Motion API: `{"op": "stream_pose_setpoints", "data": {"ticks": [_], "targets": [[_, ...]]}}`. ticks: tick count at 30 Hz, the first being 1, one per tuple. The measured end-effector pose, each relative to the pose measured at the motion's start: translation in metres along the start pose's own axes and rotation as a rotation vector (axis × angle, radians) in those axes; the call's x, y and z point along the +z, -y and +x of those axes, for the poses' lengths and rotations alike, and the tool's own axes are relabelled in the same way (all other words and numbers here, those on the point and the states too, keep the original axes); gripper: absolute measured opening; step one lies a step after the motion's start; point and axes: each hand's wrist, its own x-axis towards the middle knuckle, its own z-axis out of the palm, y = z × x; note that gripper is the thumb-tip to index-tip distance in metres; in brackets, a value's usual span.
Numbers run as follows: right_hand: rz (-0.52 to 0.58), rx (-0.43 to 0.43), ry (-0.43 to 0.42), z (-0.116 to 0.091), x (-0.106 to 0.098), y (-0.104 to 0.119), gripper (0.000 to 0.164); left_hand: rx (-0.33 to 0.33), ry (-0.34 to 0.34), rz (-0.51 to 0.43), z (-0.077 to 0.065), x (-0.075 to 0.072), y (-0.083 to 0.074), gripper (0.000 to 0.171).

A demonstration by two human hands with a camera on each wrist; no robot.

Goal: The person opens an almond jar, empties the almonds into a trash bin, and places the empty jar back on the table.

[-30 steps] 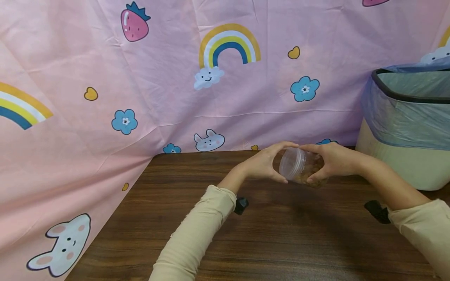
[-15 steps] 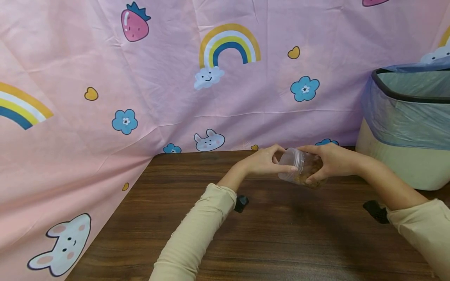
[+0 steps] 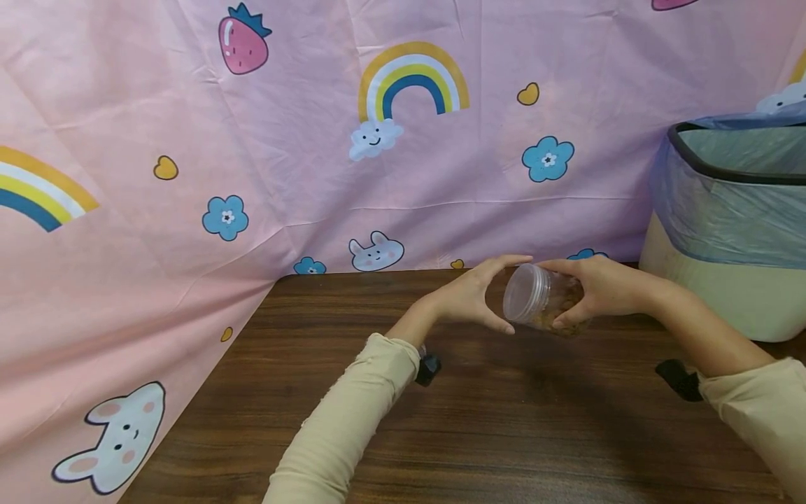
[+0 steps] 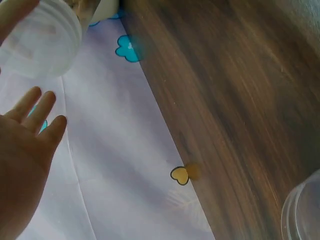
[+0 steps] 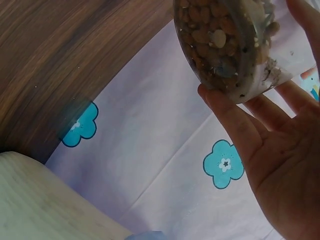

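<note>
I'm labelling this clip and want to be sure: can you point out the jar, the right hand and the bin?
Jar [image 3: 545,299]: head view, on its clear side wall.
Right hand [image 3: 608,285]: head view, on the back of it.
Bin [image 3: 724,295]: head view, on its cream lower wall.

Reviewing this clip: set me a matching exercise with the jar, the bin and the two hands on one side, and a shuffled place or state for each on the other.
Column one
1. Clear jar
2. Left hand
3. Right hand
4. Bin

Column two
A. Gripping the end that holds the brown pieces
B. Standing at the right of the head view, with a bluish liner over its rim
C. Tilted, held up above the wooden table
D. Fingers spread near the lid

Pairs: 1-C, 2-D, 3-A, 4-B
</note>
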Motion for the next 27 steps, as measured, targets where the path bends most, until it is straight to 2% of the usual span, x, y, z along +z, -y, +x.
{"op": "stream_pose_setpoints", "data": {"ticks": [2,6,9,14,18,22,27], "targets": [[0.002,-0.004,0.000,0.000,0.000,0.000,0.090,0.032,-0.010,0.005,0.002,0.001,0.001,0.099],[0.006,-0.006,0.004,0.000,0.000,0.000,0.091,0.026,-0.008,-0.014,0.004,0.002,-0.001,0.094],[0.014,0.007,0.015,0.000,0.000,0.001,0.091,-0.036,-0.002,-0.030,0.004,0.001,-0.004,0.089],[0.044,0.017,0.038,0.000,0.000,0.003,0.090,-0.219,0.024,-0.050,0.000,-0.001,-0.008,0.079],[0.057,0.013,0.052,0.000,0.001,0.003,0.091,-0.323,0.037,-0.056,0.000,-0.001,-0.010,0.071],[0.050,0.011,0.062,0.001,0.001,0.004,0.092,-0.382,0.043,-0.018,0.000,0.000,-0.011,0.067],[0.039,0.012,0.053,0.001,0.002,0.004,0.091,-0.402,0.053,0.006,0.001,0.000,-0.012,0.064]]}}
